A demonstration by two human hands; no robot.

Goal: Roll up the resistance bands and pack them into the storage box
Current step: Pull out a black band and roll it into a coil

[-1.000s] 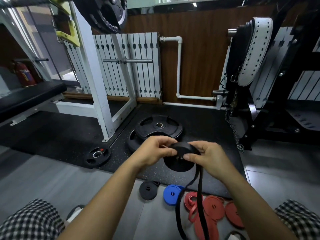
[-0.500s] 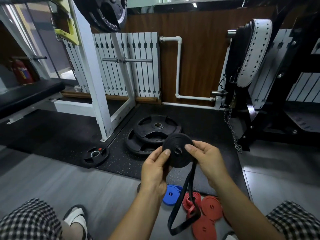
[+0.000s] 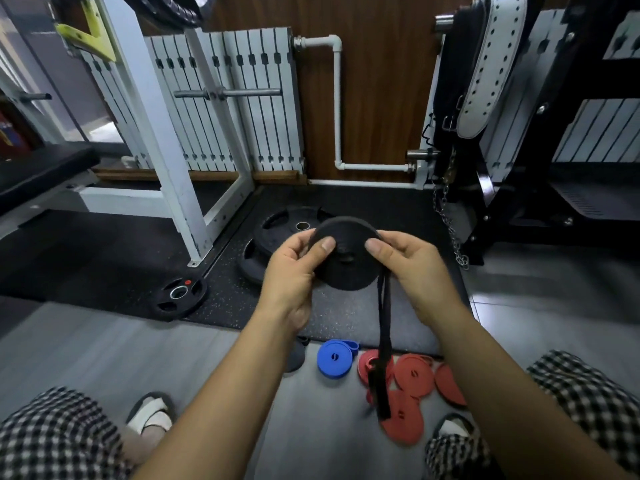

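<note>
Both of our hands are raised in front of us on one black band roll [image 3: 346, 268], a flat, tightly wound coil held on edge with its face turned back at us. Our left hand [image 3: 294, 271] grips the coil's left side, thumb pressed on the face and fingers curled behind. Our right hand [image 3: 412, 268] pinches its right side the same way. From the coil's lower right the unrolled tail [image 3: 383, 341] hangs straight down as a doubled black strap.

Below the coil, on the grey floor between our knees, lie finished rolls. A blue roll [image 3: 334, 357] sits just left of the tail, and a cluster of red rolls [image 3: 414, 375] lies behind and right of it, touching one another. Left of the blue one there seems to be a dark roll [image 3: 294, 355], mostly hidden by our left forearm.

Beyond the coil, on the speckled rubber mat [image 3: 225, 306], two large weight plates [image 3: 277, 230] lie stacked. A small weight plate [image 3: 178, 293] lies well to the coil's left.
</note>
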